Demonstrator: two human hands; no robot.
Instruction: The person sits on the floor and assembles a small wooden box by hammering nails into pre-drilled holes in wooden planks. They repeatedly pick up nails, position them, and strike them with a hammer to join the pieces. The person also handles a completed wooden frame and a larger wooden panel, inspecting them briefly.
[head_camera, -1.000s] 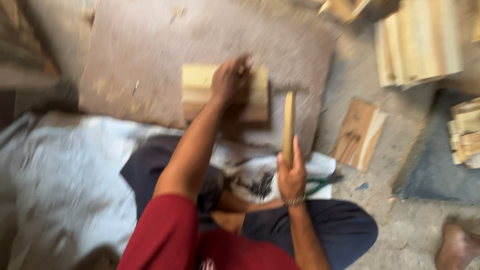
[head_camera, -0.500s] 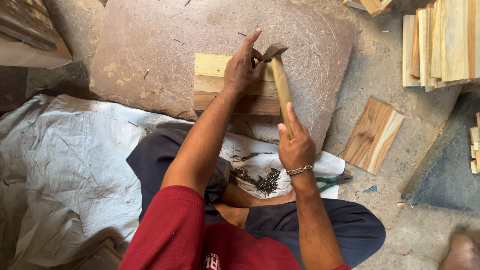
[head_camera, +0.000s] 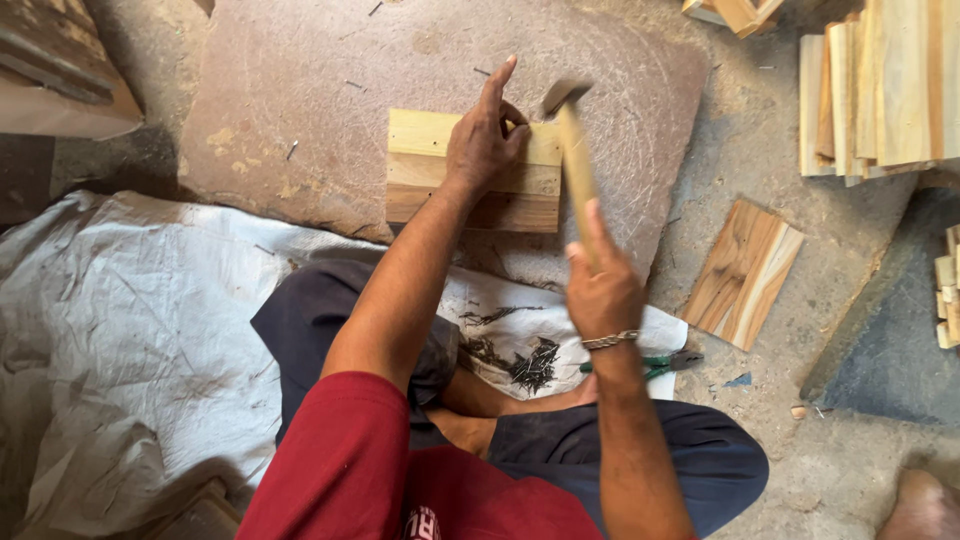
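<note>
Head view shows the left hand (head_camera: 487, 143) pinning the slatted wooden panel (head_camera: 470, 172) beside the hammer (head_camera: 572, 150) gripped by the right hand (head_camera: 602, 290); short, square blows, fingers clear, seem wisest.

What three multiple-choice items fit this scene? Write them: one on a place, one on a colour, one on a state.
1. Where does the wooden panel lie?
A. on the flat stone slab
B. on the white sheet
C. on the plank stack

2. What colour is the sleeve?
A. blue
B. red
C. green

3. What is the right hand doing?
A. lying flat
B. gripping the hammer
C. holding the pliers

Answers: 1 A, stone shows all round the panel; 2 B, plainly red; 3 B, fingers wrap the handle.
</note>
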